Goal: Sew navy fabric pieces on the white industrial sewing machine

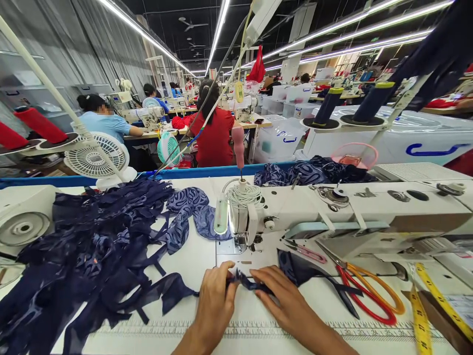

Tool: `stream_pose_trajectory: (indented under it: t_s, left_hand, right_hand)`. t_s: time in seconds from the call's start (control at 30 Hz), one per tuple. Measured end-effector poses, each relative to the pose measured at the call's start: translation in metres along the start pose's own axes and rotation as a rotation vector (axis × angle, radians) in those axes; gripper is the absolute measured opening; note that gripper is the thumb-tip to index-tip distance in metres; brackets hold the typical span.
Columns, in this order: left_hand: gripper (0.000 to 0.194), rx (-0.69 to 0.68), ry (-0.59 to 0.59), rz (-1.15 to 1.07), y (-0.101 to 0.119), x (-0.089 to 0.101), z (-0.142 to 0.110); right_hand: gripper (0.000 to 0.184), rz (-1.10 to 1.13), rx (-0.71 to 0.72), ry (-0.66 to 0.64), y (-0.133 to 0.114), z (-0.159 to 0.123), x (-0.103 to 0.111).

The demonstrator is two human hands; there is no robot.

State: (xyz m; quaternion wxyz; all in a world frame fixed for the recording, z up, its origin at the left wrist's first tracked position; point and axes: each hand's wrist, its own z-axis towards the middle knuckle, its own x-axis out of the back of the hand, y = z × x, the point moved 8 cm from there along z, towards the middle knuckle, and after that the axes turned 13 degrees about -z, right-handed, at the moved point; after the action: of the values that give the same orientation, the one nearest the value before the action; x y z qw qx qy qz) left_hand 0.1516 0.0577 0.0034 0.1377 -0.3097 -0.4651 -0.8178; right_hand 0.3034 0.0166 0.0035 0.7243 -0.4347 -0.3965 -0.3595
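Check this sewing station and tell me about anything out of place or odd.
A pink-handled tool stands upright atop the sewing machine, above a coil of pale cord; odd for a hand tool, though perhaps its usual spot. I see no spill or damage.

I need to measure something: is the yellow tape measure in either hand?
No, the yellow tape measure lies apart at the right, while the left hand and right hand hold dark blue fabric.

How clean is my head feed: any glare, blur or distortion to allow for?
Head view: ceiling lights burn out to white; the navy pile swallows fold detail; the wide lens seems to stretch the edges; the navy strip between left hand and right hand looks slightly soft; both hands read clearly.
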Motion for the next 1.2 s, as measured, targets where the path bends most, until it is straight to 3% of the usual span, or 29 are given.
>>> stream_pose_trajectory:
  t_s: [0.1,0.23,0.37,0.43,0.67,0.9,1.2]
  left_hand:
    - [0.01,0.04,0.0,0.073,-0.005,0.001,0.01]
    - [0.017,-0.03,0.029,0.155,-0.002,0.004,0.013]
    - [0.026,-0.449,0.049,0.197,0.032,0.002,0.005]
    - [0.029,-0.567,0.054,0.209,0.041,0.0,-0.002]
    - [0.032,-0.556,0.06,0.206,0.031,-0.002,-0.015]
    - [0.033,-0.532,-0.049,0.239,0.014,-0.007,-0.015]
    - [0.028,-0.567,-0.039,0.252,0.017,-0.007,-0.018]
  right_hand:
    - [0.028,0.076,0.026,0.049,0.005,-0.01,0.002]
    - [0.027,0.161,0.134,0.024,0.001,-0.021,0.009]
    - [0.025,0.115,0.129,-0.049,-0.002,-0.018,0.014]
    - [0.023,0.084,0.098,-0.056,-0.004,-0.01,0.014]
    - [0.028,-0.111,0.115,0.006,-0.014,0.016,0.0]
    - [0.039,-0.265,0.117,-0.025,-0.01,0.014,-0.009]
    - [0.041,-0.365,0.129,-0.026,-0.014,0.015,-0.005]
